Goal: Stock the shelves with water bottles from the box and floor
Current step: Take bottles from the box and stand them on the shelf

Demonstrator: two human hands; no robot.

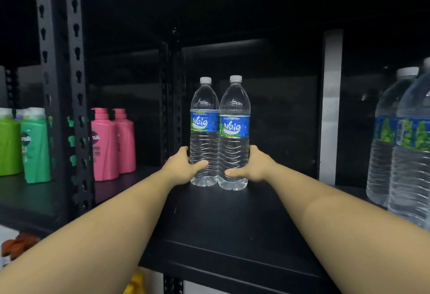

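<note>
Two clear water bottles with blue labels and white caps stand upright, side by side and touching, on the black shelf (232,228). My left hand (183,165) grips the lower body of the left bottle (204,117), thumb across its front. My right hand (252,165) grips the lower body of the right bottle (234,119) the same way. Both bottle bases rest on the shelf board, deep toward the back.
Two more water bottles (404,154) stand at the right end of the same shelf. On the neighbouring shelf to the left are pink shampoo bottles (111,145) and green ones (35,147). A black perforated upright (69,84) divides the two units.
</note>
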